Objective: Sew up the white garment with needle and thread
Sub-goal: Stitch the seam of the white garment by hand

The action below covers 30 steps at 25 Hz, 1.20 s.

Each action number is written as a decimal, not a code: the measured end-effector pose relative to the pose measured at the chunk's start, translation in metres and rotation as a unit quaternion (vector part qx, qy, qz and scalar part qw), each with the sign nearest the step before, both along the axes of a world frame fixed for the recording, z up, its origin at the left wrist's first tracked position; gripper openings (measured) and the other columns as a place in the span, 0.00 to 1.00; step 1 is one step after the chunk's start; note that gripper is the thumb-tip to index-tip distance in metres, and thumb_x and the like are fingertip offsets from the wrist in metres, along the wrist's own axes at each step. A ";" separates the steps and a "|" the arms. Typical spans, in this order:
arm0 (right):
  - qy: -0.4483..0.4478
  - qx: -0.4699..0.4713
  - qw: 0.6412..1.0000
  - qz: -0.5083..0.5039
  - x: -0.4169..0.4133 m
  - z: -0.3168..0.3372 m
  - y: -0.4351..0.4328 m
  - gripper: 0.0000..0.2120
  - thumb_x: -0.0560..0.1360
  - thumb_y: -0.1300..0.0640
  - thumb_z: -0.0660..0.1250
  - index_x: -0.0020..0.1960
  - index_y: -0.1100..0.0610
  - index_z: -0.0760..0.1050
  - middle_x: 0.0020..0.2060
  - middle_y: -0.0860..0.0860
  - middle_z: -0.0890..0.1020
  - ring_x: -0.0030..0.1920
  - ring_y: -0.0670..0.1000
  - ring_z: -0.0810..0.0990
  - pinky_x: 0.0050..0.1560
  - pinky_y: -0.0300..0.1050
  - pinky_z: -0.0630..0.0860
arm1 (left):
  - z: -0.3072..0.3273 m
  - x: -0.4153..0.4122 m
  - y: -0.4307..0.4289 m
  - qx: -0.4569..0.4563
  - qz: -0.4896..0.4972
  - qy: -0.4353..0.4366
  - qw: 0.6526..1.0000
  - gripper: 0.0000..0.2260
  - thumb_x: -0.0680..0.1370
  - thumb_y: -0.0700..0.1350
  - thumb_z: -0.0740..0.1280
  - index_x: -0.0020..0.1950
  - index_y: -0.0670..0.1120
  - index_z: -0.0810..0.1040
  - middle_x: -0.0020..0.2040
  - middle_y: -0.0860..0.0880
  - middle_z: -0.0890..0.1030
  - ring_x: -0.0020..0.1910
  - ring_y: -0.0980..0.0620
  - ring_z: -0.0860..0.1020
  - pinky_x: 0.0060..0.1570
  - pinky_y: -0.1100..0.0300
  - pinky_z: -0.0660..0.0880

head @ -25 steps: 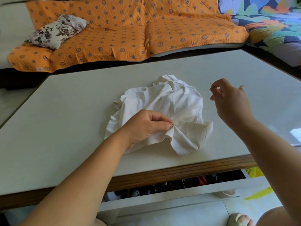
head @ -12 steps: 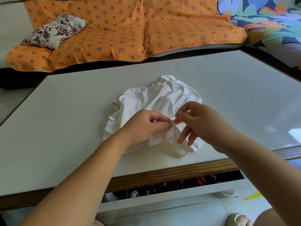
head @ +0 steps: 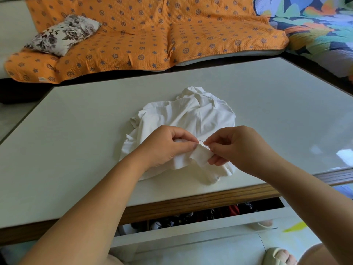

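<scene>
A crumpled white garment [head: 191, 115] lies in the middle of the pale table [head: 76, 131], its near edge lifted. My left hand [head: 168, 144] pinches a fold of that edge between thumb and fingers. Just to its right, my right hand [head: 235, 148] pinches a thin needle [head: 202, 141], whose tip meets the cloth right at my left fingertips. The lower fingers of my right hand press against the hanging flap. The thread is too fine to make out.
The table has a wooden front edge [head: 191, 203], with an open drawer [head: 191, 217] of dark clutter below it. Behind the table runs a sofa with an orange cover [head: 152, 35] and a floral cushion [head: 63, 35]. A slippered foot [head: 277, 255] shows at the bottom right.
My right hand came in from the right, where it was held up off the garment, to the fold that my left hand holds. The needle now meets the cloth. My left hand stayed put.
</scene>
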State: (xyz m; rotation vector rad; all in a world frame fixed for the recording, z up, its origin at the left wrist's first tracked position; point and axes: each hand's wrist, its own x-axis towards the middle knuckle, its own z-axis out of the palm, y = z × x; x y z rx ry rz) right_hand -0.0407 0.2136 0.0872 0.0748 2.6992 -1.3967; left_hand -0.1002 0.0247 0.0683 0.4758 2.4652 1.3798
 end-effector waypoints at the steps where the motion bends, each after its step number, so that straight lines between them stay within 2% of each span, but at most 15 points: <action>1: -0.001 0.006 1.000 0.004 0.000 0.000 0.000 0.08 0.77 0.61 0.66 0.46 0.51 0.82 0.31 0.47 0.86 0.33 0.44 0.85 0.49 0.48 0.82 | 0.000 0.000 -0.001 0.001 0.002 0.004 1.000 0.03 0.75 0.45 0.73 0.46 0.52 0.86 0.40 0.59 0.84 0.43 0.66 0.80 0.48 0.73 0.73; 5: -0.005 0.022 1.000 0.018 -0.001 0.001 0.000 0.10 0.76 0.62 0.65 0.44 0.52 0.82 0.32 0.47 0.86 0.33 0.43 0.85 0.49 0.48 0.82 | 0.000 0.000 -0.001 0.000 0.003 0.011 1.000 0.03 0.75 0.45 0.73 0.46 0.52 0.86 0.40 0.58 0.84 0.42 0.67 0.79 0.45 0.75 0.72; 12: -0.013 0.020 0.999 0.028 0.000 0.001 0.000 0.09 0.77 0.62 0.65 0.44 0.51 0.82 0.32 0.47 0.86 0.33 0.43 0.85 0.51 0.53 0.82 | 0.001 0.001 -0.001 -0.005 0.001 0.011 1.000 0.03 0.75 0.45 0.73 0.46 0.52 0.86 0.43 0.54 0.85 0.44 0.64 0.80 0.48 0.73 0.73; 22: -0.016 0.011 0.999 0.049 0.000 0.000 0.002 0.08 0.78 0.61 0.65 0.45 0.52 0.82 0.33 0.47 0.86 0.35 0.44 0.85 0.53 0.53 0.81 | 0.000 -0.001 -0.003 -0.016 -0.013 0.006 1.000 0.03 0.75 0.46 0.73 0.45 0.54 0.85 0.34 0.61 0.81 0.39 0.67 0.78 0.45 0.76 0.71; 25: -0.023 -0.017 0.999 0.043 -0.002 -0.002 0.003 0.08 0.78 0.62 0.66 0.45 0.53 0.82 0.34 0.49 0.86 0.37 0.46 0.86 0.55 0.54 0.81 | -0.001 -0.002 -0.002 -0.007 -0.017 -0.003 1.000 0.03 0.75 0.46 0.73 0.46 0.55 0.85 0.36 0.62 0.82 0.41 0.68 0.79 0.46 0.77 0.71; 30: -0.029 -0.068 0.997 0.024 -0.003 -0.009 0.000 0.07 0.78 0.62 0.67 0.45 0.54 0.82 0.34 0.51 0.87 0.37 0.49 0.86 0.51 0.44 0.82 | -0.006 -0.002 0.001 0.017 -0.018 -0.020 1.000 0.03 0.75 0.46 0.73 0.46 0.54 0.85 0.39 0.59 0.84 0.45 0.66 0.80 0.52 0.72 0.74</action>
